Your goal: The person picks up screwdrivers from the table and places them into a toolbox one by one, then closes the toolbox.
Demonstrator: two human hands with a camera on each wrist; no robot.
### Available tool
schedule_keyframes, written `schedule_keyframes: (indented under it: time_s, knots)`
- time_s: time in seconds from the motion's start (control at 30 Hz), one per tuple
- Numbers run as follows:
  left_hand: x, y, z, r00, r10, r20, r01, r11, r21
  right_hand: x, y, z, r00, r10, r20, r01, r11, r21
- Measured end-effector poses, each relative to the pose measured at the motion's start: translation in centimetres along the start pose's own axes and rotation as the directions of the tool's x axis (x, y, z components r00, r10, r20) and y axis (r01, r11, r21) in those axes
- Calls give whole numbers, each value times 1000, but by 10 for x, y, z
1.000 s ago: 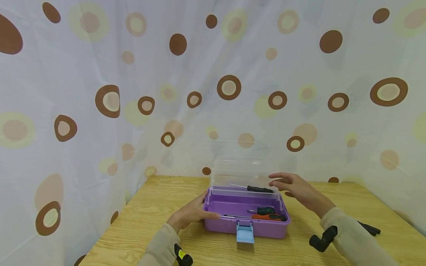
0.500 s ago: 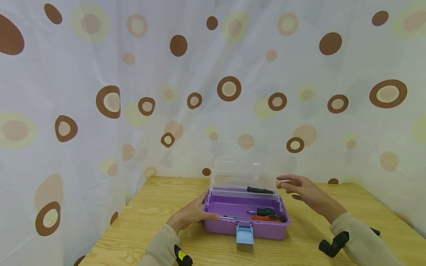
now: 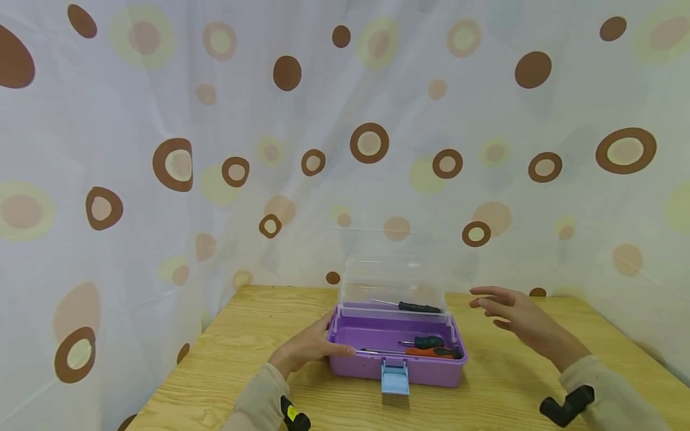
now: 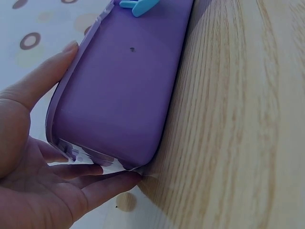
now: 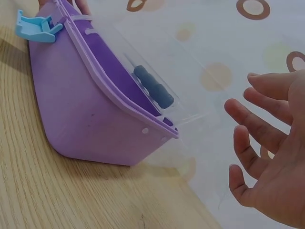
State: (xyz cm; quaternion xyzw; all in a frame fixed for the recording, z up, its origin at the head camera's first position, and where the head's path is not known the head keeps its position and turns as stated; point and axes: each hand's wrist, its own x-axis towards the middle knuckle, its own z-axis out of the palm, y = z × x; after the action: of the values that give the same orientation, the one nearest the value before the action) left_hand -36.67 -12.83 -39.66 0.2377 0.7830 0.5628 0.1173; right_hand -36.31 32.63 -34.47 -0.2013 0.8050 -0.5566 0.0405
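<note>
A purple toolbox (image 3: pixel 372 370) stands on the table with its clear lid (image 3: pixel 396 281) tipped back and its light blue latch (image 3: pixel 395 381) hanging down in front. My left hand (image 3: pixel 308 349) holds its left end, thumb (image 4: pixel 50 71) at the front rim and fingers against the end wall. Inside lie an orange-and-black screwdriver (image 3: pixel 431 352) along the front and a stubby dark green screwdriver (image 3: pixel 428 342). A longer black-handled screwdriver (image 3: pixel 417 307) rests in the lid. My right hand (image 3: pixel 520 311) hovers right of the box, fingers spread and slightly bent, holding nothing.
The wooden table (image 3: pixel 215 377) extends to both sides of the box. A white curtain (image 3: pixel 302 108) with brown and yellow circles hangs behind it and along the left. Black camera mounts (image 3: pixel 567 406) sit on both wrists.
My right hand has drawn away to the right from beside the lid, its forearm now covering the dark item on the right of the table. The left hand and toolbox stay put.
</note>
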Motion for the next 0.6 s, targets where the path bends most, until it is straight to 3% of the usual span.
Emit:
schedule_keyframes:
  time_s: [0.6]
  knots:
    - [1,-2,0,1000,-1,-12,1,1000,-1,-17,7,-16,999,24,-46,-26,999,-27]
